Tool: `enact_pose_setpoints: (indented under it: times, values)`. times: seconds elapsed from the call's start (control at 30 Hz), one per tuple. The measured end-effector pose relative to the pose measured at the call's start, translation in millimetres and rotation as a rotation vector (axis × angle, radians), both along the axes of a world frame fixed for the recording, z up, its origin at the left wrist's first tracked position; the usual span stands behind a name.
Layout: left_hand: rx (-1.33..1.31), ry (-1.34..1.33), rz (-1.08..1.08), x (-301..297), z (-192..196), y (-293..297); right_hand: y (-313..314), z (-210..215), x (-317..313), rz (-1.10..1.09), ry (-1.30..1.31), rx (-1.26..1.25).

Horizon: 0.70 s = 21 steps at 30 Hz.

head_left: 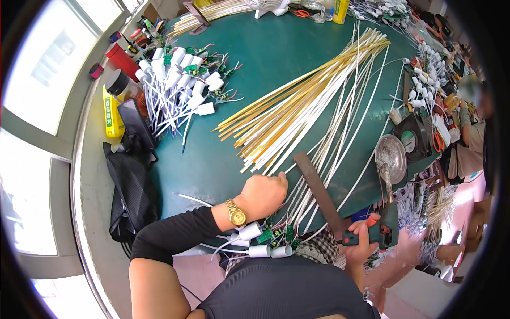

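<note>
My left hand (264,195) is closed in a fist above the table's near edge, by the ends of several thin white cables (340,159). What its fingers hold is hidden. Below it, white cylindrical housings (260,251) with green circuit boards (265,235) and white leads lie against my lap. My right hand (361,245) grips a dark green handheld power tool (390,226) with a red trigger, low at the right. A flat brown metal bar (319,191) lies between the hands, its near end close to the tool.
A bundle of white and yellow sticks (308,101) lies across the green table (255,48). Far left, more white housings (180,74) are heaped beside a phone (136,123) and a black bag (135,186). A metal pan (390,154) sits right. Another person (470,133) is beyond.
</note>
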<state>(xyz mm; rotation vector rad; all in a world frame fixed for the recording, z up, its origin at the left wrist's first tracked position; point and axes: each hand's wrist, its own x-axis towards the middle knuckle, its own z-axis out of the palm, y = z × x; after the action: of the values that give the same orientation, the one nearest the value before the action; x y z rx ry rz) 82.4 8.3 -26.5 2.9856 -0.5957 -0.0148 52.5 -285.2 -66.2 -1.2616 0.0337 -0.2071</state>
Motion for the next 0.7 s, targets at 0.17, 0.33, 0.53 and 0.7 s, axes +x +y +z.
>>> enact_pose_setpoints:
  times: [0.17,0.33,0.53,0.7]
  values:
    - [-0.234,-0.153,0.190,38.2,5.0,33.7,7.2,13.8,0.9,0.053,-0.022,-0.003]
    - [0.321,-0.412,0.597,120.0,-21.4,156.7,26.0,30.2,0.4,0.099,-0.016,0.025]
    - [-0.124,-0.487,0.438,128.1,-20.5,185.6,32.3,37.5,4.8,0.219,0.068,0.167]
    - [-0.403,-0.333,0.324,65.8,21.7,168.6,41.1,38.9,-2.1,0.318,0.175,0.121]
